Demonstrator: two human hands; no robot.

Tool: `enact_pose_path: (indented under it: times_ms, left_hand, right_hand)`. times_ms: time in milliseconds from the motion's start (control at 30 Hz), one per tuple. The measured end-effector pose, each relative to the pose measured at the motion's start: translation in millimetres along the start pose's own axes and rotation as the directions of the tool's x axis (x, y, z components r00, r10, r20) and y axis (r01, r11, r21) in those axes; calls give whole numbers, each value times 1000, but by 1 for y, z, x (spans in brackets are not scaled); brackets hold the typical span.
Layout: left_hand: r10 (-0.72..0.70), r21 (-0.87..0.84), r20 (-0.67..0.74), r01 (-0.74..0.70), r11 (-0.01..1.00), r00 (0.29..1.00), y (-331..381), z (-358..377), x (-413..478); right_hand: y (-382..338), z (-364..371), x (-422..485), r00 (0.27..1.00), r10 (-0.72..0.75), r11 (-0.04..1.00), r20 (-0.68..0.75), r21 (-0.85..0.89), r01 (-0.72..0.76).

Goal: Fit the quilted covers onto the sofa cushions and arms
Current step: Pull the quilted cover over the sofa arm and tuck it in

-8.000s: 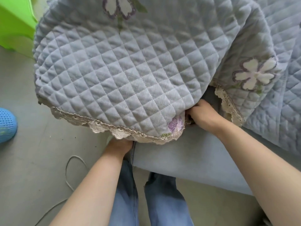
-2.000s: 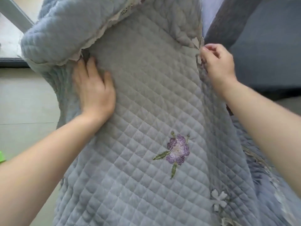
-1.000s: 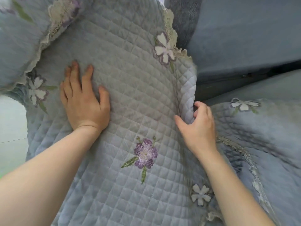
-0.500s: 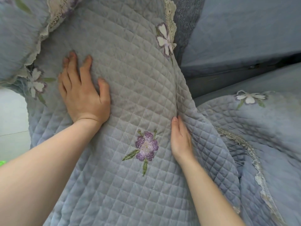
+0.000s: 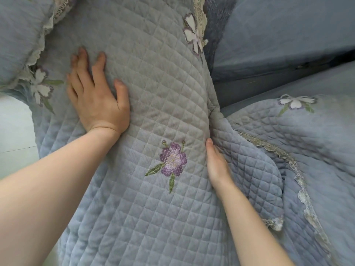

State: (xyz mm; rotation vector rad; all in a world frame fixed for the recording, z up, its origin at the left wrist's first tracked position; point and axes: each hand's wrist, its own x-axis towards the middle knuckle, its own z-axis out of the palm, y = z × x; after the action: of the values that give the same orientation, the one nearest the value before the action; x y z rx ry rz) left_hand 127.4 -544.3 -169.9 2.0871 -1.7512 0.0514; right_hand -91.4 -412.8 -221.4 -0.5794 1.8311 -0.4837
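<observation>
OK: your left hand lies flat on the quilted cover, fingers spread, palm pressing the fabric over the sofa arm underneath. Your right hand is edge-on with the thumb straight, pushed into the crease along the cover's right edge; its far fingers are hidden in the fold. The purple embroidered flower sits between your wrists. White flower and lace trim are at the cover's upper right edge. The second cover lies bunched on the seat, just right of the crease, with the bare back cushion above it.
</observation>
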Motion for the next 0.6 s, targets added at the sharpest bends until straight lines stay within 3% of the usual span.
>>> enact_pose_path:
  times_ms: [133, 200, 267, 300, 333, 400, 433, 467, 533, 600]
  left_hand:
    - [11, 14, -23, -11, 1000, 1000, -1, 5, -2]
    - [11, 17, -27, -11, 1000, 1000, -1, 4, -1]
    - [10, 20, -25, -9, 1000, 1000, 0, 5, 1]
    - [6, 18, -26, -5, 1000, 1000, -1, 5, 0]
    - [7, 10, -29, -7, 1000, 1000, -1, 5, 0]
    - [13, 4, -37, -12, 1000, 999, -3, 7, 0]
    - [12, 8, -46, -12, 1000, 999, -3, 8, 1]
    - [12, 11, -49, -12, 1000, 999, -3, 9, 1]
    - [12, 10, -47, -12, 1000, 999, -4, 9, 0]
    - [15, 3, -54, -15, 1000, 998, -4, 9, 0]
  right_hand:
    - [-10, -9, 35, 982, 179, 977, -59, 127, -170]
    - [-15, -23, 38, 973, 181, 959, 143, 194, -207]
    - [-14, -37, 27, 981, -22, 1000, 194, 25, 18]
    - [-10, -45, 23, 978, -187, 971, 88, -135, 198]
    - [-8, -57, 15, 921, -382, 886, -81, -315, 340]
    - [-5, -82, 5, 710, -625, 710, -324, -613, 346]
    - [-5, -88, 1, 695, -624, 700, -357, -651, 294]
    - [0, -87, -4, 754, -566, 715, -334, -653, 248]
    - [17, -61, -18, 900, -420, 763, -119, -583, 279]
    - [32, -37, -29, 954, -299, 878, -6, -393, 273]
